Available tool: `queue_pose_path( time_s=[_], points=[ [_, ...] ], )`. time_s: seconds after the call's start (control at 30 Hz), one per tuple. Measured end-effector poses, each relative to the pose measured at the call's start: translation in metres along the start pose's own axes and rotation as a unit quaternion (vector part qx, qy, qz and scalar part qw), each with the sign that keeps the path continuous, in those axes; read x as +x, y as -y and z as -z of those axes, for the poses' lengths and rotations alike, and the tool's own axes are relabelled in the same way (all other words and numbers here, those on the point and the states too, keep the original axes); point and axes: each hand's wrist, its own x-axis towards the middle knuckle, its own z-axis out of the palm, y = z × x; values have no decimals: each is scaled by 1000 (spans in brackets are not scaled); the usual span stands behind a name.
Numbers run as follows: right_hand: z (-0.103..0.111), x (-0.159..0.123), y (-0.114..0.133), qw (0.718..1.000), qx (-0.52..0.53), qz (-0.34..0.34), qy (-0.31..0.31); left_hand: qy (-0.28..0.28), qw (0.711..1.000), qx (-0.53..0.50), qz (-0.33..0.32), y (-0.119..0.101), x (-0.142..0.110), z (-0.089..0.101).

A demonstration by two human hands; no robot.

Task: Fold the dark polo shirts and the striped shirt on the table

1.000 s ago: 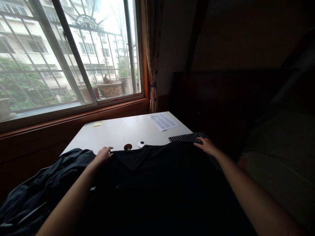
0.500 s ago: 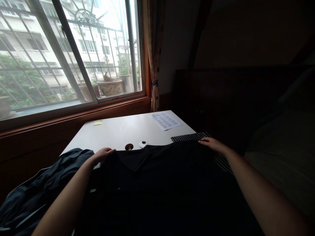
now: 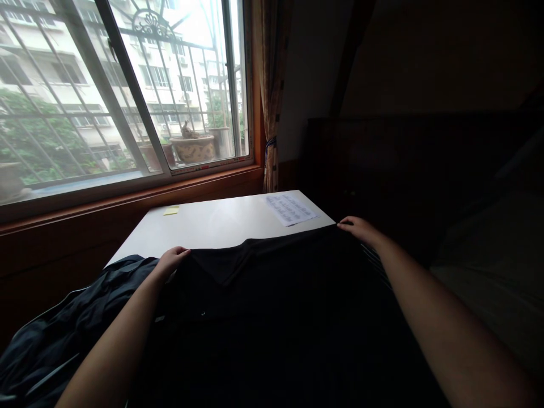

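Note:
A wide black garment (image 3: pixel 276 306) hangs spread between my two hands; its exact kind is too dark to tell. My left hand (image 3: pixel 172 262) is closed on its upper left corner, fingers and thumb pinching the edge. At the upper right corner, my right hand (image 3: pixel 360 229) pinches the same edge, which slants up toward it. A small pale mark and a light tag show on the garment's left part. Behind the right corner, a little of a black cloth with white stripes (image 3: pixel 376 262) is visible, mostly covered.
The white table (image 3: pixel 204 224) carries a printed sheet of paper (image 3: pixel 292 208) and a yellow sticky note (image 3: pixel 171 210). Dark crumpled clothing with pale piping (image 3: pixel 85 317) lies at the left. Beyond the table are a window (image 3: pixel 127 96) and a tied curtain (image 3: pixel 270 113).
Both hands have risen a little with the black garment, the right one more. Its top edge now hides the table's round hole, the white round piece and most of the striped cloth.

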Motion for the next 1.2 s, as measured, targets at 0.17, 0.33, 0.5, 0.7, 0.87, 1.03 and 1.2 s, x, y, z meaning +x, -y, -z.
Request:
queue_pose_path(
  time_s=[0.17,0.33,0.5,0.7,0.87,1.03,1.2],
  points=[
    [-28,20,20,999,-2,20,-38,-33,999,34,11,5,5,6],
    [-53,36,33,993,-59,44,-92,-60,994,87,15,10,8,7],
    [-76,37,37,987,-100,52,-114,-86,985,148,-9,14,8,1],
    [-119,4,52,965,-185,98,-156,-142,959,214,-116,-4,-8,-18],
    [-188,-47,97,944,-211,254,-20,-65,920,265,-281,-36,-23,-64],
    [-251,-100,125,906,-213,338,142,-14,923,307,-231,-40,-31,-105],
    [-247,-108,113,918,-219,292,155,-14,928,313,-203,-26,-30,-100]
  ],
)
